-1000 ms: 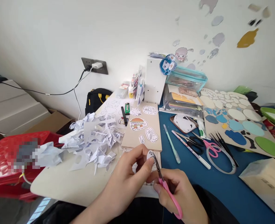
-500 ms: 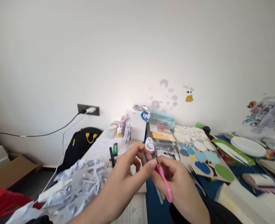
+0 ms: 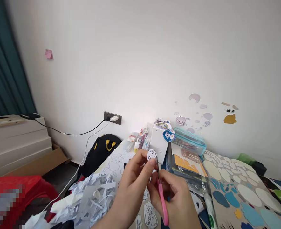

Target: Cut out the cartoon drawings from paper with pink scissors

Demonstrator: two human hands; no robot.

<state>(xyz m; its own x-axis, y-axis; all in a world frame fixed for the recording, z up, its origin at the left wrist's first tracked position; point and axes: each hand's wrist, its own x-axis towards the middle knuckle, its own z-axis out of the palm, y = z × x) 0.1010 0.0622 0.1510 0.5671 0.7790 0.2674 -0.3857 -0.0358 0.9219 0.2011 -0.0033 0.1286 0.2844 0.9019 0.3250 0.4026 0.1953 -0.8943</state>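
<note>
White wall behind, L hand w/ cutout, R hand w/ pink scissors

Hands are the middle of the clock here, scissors in the right one, paper cutout in the left. Paper scraps are heaped on the counter at 9, with a stool farther out the same way. Backpack is past the counter's edge around 10, wall socket behind it at 11. Dead ahead at 12 there's a box, pencil case just beside it at 1, plastic bag in front of that at 2, then a board with pieces on it around 3.
</note>
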